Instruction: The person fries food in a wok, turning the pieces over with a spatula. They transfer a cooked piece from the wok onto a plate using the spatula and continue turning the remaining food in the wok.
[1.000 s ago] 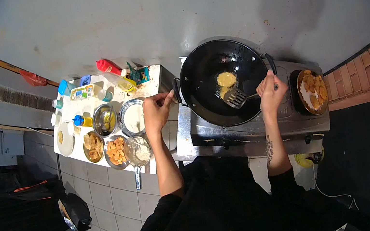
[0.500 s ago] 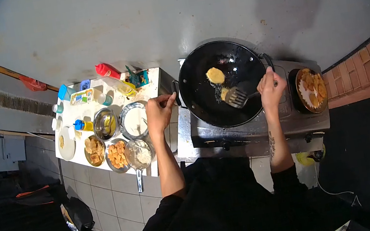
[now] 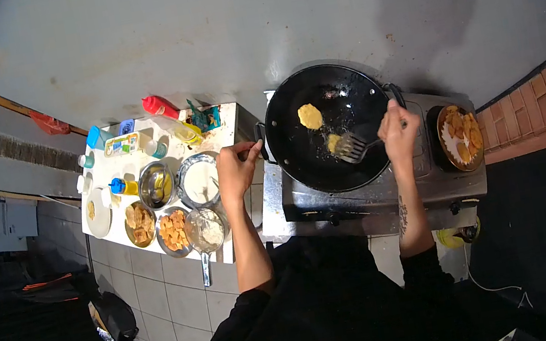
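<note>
A large black wok (image 3: 331, 171) sits on the stove, its left handle (image 3: 261, 145) pinched in the closed fingers of my left hand (image 3: 235, 169). My right hand (image 3: 396, 132) is wrapped round the handle of a slotted spatula (image 3: 353, 148), whose head lies low inside the wok. Against the spatula's left edge rests a small yellow fritter (image 3: 334, 143), partly hidden by it. Another, fuller fritter (image 3: 310, 117) lies farther up and left on the wok's dark surface, apart from the spatula. Oil glistens near the wok's upper wall.
To the right, a plate of browned pieces (image 3: 461, 137) stands on the stove (image 3: 379, 202). The left table holds a bowl of white batter (image 3: 201, 182), a bowl of orange cubes (image 3: 173, 230), a sieve (image 3: 206, 231) with its handle over the edge, and several bottles. A wall rises behind.
The fuller fritter has slid a little left and down in the wok. The smaller one shows a bit lower beside the spatula. Both hands keep their grips.
</note>
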`<state>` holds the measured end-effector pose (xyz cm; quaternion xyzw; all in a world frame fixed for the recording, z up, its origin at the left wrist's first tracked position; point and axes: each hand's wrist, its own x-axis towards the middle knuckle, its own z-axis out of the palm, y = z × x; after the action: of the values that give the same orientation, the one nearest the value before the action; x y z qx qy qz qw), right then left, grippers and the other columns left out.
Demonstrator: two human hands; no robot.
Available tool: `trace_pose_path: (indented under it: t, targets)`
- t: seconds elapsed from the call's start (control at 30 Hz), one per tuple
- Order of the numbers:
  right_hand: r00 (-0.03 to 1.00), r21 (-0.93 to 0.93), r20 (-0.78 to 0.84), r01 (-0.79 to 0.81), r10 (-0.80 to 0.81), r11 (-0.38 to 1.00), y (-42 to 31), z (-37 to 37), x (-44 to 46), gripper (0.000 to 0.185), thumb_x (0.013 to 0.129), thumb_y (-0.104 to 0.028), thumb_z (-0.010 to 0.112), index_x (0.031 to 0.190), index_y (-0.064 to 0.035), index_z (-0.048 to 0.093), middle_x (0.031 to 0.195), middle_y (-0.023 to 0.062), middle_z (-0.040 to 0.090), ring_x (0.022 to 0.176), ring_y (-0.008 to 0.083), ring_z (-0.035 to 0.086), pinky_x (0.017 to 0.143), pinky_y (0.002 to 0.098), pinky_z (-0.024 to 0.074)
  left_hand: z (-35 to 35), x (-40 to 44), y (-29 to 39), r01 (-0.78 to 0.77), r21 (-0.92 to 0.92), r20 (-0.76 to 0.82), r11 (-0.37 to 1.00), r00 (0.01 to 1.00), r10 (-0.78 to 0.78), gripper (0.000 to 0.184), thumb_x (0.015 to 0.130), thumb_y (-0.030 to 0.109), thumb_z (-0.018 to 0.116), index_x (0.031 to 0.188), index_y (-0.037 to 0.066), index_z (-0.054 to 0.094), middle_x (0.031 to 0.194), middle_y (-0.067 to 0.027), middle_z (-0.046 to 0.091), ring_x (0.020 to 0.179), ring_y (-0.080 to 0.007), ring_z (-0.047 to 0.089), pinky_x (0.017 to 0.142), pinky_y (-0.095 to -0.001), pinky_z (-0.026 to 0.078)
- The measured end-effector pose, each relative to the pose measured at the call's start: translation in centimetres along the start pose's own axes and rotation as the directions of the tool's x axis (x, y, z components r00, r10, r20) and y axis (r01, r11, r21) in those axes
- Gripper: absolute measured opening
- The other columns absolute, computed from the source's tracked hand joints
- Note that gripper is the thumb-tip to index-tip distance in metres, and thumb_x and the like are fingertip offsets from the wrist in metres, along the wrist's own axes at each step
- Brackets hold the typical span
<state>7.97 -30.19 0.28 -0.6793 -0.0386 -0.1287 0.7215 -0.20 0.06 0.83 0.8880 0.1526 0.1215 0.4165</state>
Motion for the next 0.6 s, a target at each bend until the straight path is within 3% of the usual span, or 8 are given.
trace_pose_path:
  t: [0.07,0.23,0.3,0.37,0.43,0.47,0.57,0.6]
  targets:
    - [0.994,-0.066,-0.113,-0.005,-0.003,0.998,-0.3,0.2,0.4,0.051,0.101,-0.021,0.047,0.053,-0.0043,0.040,0.047,-0.0032,0.039,0.043,0.0056,0.035,0.043,0.0280,0.0254,0.0,0.0,0.0,0.002,0.002,0.012,1.000,1.000,-0.002,0.029,0.082,0.024,0.073,0.087,-0.005,0.072,0.055,-0.0124,0.060,0.048,-0.0179,0.054,0.051,-0.0333,0.043]
    - [0.995,0.042,0.100,0.017,-0.021,0.999,0.3,0.1,-0.5,0.052,0.101,-0.022,0.047,0.053,-0.0037,0.040,0.047,-0.0036,0.040,0.044,0.0047,0.035,0.044,0.0262,0.0274,-0.2,0.2,0.3,-0.057,0.002,0.019,0.998,0.998,0.057,0.028,0.082,0.023,0.073,0.088,-0.005,0.072,0.059,-0.0138,0.062,0.050,-0.0166,0.055,0.054,-0.0325,0.045]
    - [0.998,-0.075,-0.059,-0.020,0.015,0.997,-0.5,-0.4,-0.1,0.052,0.101,-0.021,0.047,0.053,-0.0037,0.039,0.047,-0.0034,0.040,0.043,0.0051,0.034,0.043,0.0267,0.0274,-0.3,0.1,0.3,-0.054,-0.011,0.004,0.998,0.999,0.054,0.028,0.083,0.022,0.073,0.089,-0.004,0.072,0.060,-0.0143,0.063,0.051,-0.0167,0.056,0.054,-0.0324,0.045]
    - [0.996,-0.071,-0.079,0.039,-0.045,0.997,0.8,-0.3,0.2,0.051,0.101,-0.020,0.047,0.053,-0.0044,0.039,0.047,-0.0031,0.040,0.042,0.0055,0.034,0.042,0.0274,0.0269,-0.2,0.1,0.9,-0.037,-0.033,0.003,0.999,0.999,0.038,0.028,0.083,0.023,0.073,0.090,-0.004,0.072,0.060,-0.0135,0.063,0.051,-0.0164,0.055,0.054,-0.0321,0.044]
    - [0.993,-0.011,0.037,0.108,-0.108,0.994,1.2,0.5,-0.1,0.052,0.101,-0.021,0.047,0.053,-0.0049,0.039,0.048,-0.0038,0.040,0.042,0.0047,0.033,0.041,0.0274,0.0250,-0.2,0.3,0.7,-0.022,0.004,0.033,1.000,0.999,0.022,0.028,0.083,0.023,0.073,0.090,-0.004,0.072,0.059,-0.0132,0.063,0.050,-0.0162,0.055,0.053,-0.0319,0.044]
    - [0.996,0.056,0.084,0.034,-0.038,0.998,1.0,0.2,-0.2,0.051,0.101,-0.022,0.047,0.054,-0.0057,0.038,0.047,-0.0043,0.037,0.042,0.0045,0.032,0.041,0.0269,0.0236,-0.2,0.5,0.6,-0.003,0.040,0.048,0.999,0.999,0.001,0.028,0.083,0.023,0.073,0.090,-0.004,0.072,0.059,-0.0129,0.063,0.050,-0.0160,0.055,0.053,-0.0318,0.044]
    - [0.996,0.107,-0.027,-0.084,0.087,0.991,-1.0,-0.4,0.6,0.050,0.101,-0.021,0.048,0.055,-0.0069,0.036,0.048,-0.0052,0.034,0.041,0.0043,0.030,0.040,0.0260,0.0220,-0.3,0.4,0.3,0.021,0.000,0.038,1.000,0.999,-0.021,0.027,0.083,0.023,0.073,0.089,-0.004,0.072,0.058,-0.0122,0.063,0.050,-0.0154,0.054,0.052,-0.0314,0.043]
    - [1.000,0.152,-0.016,-0.017,0.019,0.988,-0.3,-0.4,1.0,0.049,0.101,-0.021,0.048,0.056,-0.0074,0.035,0.048,-0.0053,0.032,0.041,0.0043,0.028,0.039,0.0256,0.0212,-0.4,0.2,0.4,0.024,0.004,0.037,1.000,0.999,-0.024,0.027,0.083,0.023,0.073,0.089,-0.004,0.072,0.058,-0.0122,0.063,0.050,-0.0154,0.054,0.052,-0.0314,0.043]
